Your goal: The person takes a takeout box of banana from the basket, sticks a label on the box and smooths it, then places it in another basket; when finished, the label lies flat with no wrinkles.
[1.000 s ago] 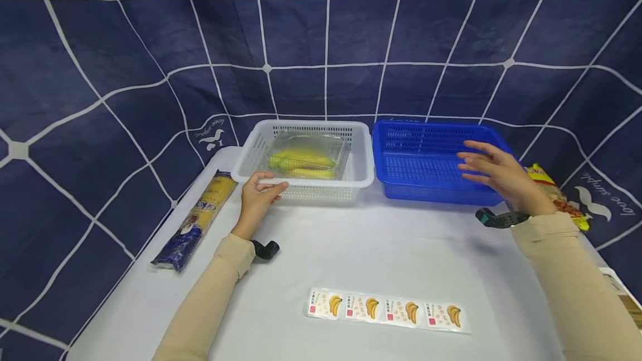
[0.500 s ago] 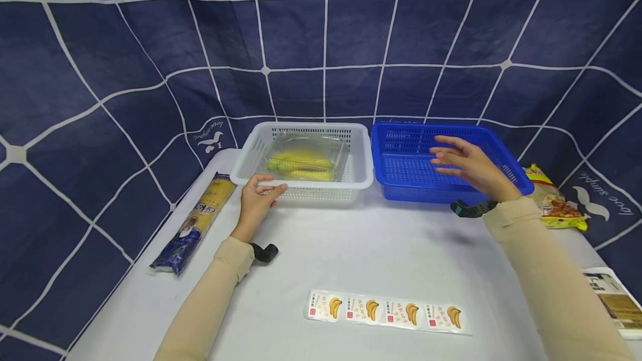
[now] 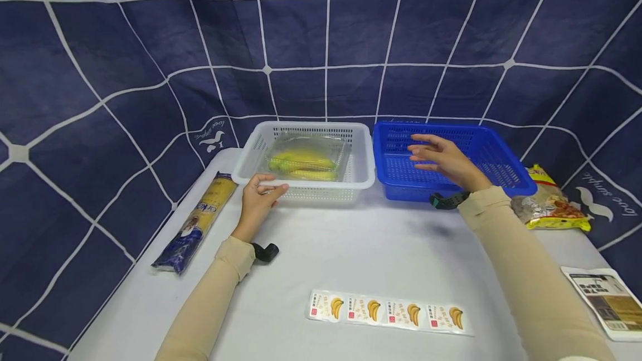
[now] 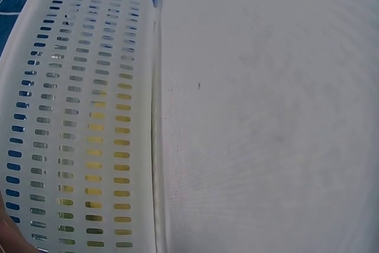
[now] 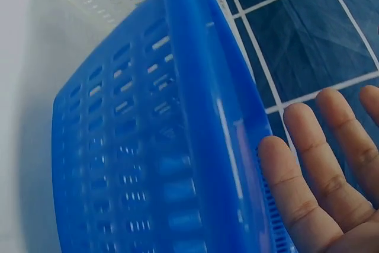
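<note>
Navy cloth (image 3: 351,32) gridded in white backs a white table (image 3: 361,244), where a person's left hand (image 3: 258,196) pinches the near rim of a white basket (image 3: 331,185), close to its left corner, at the table's far edge. Inside sits a clear container (image 3: 308,146) of yellow-green produce (image 3: 303,164). Fingers apart, the right hand (image 3: 443,163) hovers over a blue basket (image 3: 408,191) just beside it. One blue-and-yellow packet (image 3: 195,222) lies along the table's left edge; banana stickers (image 3: 391,312) lie toward the near edge.
</note>
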`<state>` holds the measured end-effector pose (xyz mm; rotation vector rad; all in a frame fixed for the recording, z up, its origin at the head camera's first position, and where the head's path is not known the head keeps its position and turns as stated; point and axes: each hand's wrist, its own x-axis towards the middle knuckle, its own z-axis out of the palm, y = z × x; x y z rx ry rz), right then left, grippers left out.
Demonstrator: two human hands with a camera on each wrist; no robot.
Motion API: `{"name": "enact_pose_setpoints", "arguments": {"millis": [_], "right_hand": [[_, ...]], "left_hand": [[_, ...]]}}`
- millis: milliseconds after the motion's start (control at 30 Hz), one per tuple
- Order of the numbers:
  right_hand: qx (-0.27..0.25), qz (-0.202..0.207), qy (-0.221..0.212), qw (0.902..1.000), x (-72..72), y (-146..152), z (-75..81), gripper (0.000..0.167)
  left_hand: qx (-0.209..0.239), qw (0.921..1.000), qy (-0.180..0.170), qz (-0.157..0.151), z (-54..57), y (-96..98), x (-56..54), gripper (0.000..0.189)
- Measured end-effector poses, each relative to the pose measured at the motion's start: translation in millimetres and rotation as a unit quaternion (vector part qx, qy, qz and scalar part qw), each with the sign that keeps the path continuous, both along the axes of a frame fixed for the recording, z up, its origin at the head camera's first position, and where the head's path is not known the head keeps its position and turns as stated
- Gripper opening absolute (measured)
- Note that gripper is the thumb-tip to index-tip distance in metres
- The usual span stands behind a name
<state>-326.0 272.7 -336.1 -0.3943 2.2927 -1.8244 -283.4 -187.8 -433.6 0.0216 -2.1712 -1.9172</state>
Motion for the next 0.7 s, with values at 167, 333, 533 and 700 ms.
{"name": "enact_pose_setpoints", "arguments": {"millis": [167,333,533,700], "right_hand": [[0.013,0.004,0.002,0.9999,-7.3,-17,-0.1,0.065],[0.024,0.005,0.01,0.9997,-12.2,-34,0.5,0.063],[0.046,0.011,0.017,0.9987,-22.0,-50,0.1,0.064],[0.051,0.014,0.02,0.9984,-29.1,-63,0.8,0.061]], "left_hand": [[-0.002,1.0,0.003,-0.003,-0.8,-1.2,-1.5,0.046],[0.005,0.9999,0.004,-0.01,-0.2,-2.2,-1.0,0.049],[0.009,0.9999,0.006,-0.012,-0.8,-2.3,-2.5,0.05],[0.008,0.9998,0.011,-0.015,-1.5,-1.9,-2.7,0.05]]}}
